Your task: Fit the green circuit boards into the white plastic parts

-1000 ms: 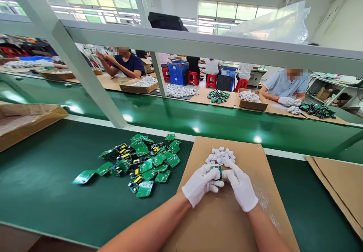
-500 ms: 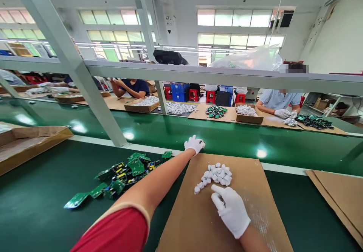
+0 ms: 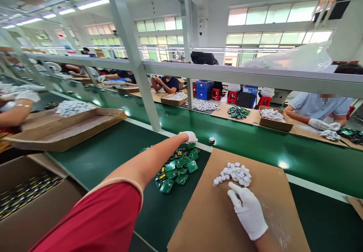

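Observation:
My left hand, in a white glove, is stretched far out over the edge of the green conveyor belt. Its fingers curl away from me and are hidden. A small white and dark piece lies on the belt just right of that hand. My gloved right hand rests flat on the cardboard sheet, fingers apart, its index finger touching a pile of small white parts. Under my left forearm lies a heap of green circuit boards.
A shallow cardboard tray sits at the left, with a box of dark parts below it. A slanted white frame post rises behind the boards. Another person's gloved arm is at far left; other workers sit across the belt.
From holding a piece together, my hands parted. The left reached out to the belt, where a small piece now lies beside it. The right settled by the white parts. The view swung left.

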`<state>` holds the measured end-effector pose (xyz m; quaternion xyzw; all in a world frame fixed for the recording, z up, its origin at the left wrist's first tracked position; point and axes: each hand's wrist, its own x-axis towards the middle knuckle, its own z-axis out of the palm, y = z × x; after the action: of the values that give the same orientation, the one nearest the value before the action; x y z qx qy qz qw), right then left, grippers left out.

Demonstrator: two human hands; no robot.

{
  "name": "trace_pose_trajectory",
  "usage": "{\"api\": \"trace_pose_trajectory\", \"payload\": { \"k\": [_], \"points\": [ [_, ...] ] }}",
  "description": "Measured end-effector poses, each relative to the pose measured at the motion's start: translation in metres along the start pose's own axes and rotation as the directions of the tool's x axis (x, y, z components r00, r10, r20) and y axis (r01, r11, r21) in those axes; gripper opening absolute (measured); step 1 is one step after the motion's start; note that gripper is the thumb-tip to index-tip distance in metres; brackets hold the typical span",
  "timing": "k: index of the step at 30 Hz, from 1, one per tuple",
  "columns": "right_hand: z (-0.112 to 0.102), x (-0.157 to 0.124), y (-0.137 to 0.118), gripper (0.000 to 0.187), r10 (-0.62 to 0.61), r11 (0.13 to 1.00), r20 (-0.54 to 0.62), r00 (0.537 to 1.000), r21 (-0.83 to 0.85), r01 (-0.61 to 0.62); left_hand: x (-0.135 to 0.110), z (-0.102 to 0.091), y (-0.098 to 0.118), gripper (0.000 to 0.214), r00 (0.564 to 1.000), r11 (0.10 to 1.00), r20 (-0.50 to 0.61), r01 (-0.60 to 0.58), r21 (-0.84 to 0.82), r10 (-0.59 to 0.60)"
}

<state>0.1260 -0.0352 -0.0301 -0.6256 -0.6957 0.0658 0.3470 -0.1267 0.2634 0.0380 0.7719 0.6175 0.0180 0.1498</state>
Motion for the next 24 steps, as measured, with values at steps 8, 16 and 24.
{"api": "trace_pose_trajectory", "payload": {
  "k": [8, 16, 24],
  "points": [
    [0.003, -0.002, 0.001, 0.032, -0.052, 0.999, 0.011, 0.999, -0.011, 0.053, -0.037, 0.009, -0.004, 0.027, 0.995, 0.994, 0.083, 0.057, -0.096, -0.049],
    [-0.035, 0.003, 0.011, 0.037, 0.112, 0.994, -0.134, 0.985, 0.021, -0.110, -0.070, -0.001, 0.031, 0.030, 0.986, 0.856, -0.165, -0.090, -0.509, 0.005],
    [-0.051, 0.007, 0.023, 0.029, 0.263, 0.965, 0.054, 0.963, -0.037, -0.261, -0.171, 0.074, 0.124, 0.042, 0.899, -0.048, 0.156, 0.192, -0.980, 0.408]
  ]
}}
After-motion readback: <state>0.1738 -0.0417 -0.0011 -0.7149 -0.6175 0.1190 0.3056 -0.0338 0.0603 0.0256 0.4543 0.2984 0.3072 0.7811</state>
